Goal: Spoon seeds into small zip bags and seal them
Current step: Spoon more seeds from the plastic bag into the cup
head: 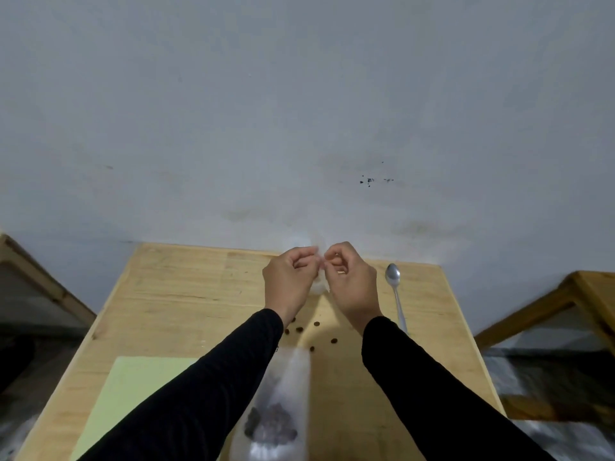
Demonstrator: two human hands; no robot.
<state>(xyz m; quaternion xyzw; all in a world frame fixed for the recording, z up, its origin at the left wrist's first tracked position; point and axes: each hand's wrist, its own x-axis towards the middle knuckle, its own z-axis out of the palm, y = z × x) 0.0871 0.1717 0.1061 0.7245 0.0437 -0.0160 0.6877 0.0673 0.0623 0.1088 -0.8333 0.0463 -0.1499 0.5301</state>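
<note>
My left hand (289,281) and my right hand (350,281) are raised over the far part of the wooden table (186,294). Their fingertips pinch the top of a small clear zip bag (318,285) that hangs between them; its contents are too faint to make out. A metal spoon (395,291) lies flat on the table just right of my right hand. A larger clear bag of dark seeds (271,424) lies near the front edge between my forearms. Several loose seeds (316,331) are scattered on the wood below my wrists.
A pale green sheet (133,387) lies on the table's near left. Wooden frames stand to the left (40,277) and right (565,304) of the table. A grey wall (299,111) rises behind it.
</note>
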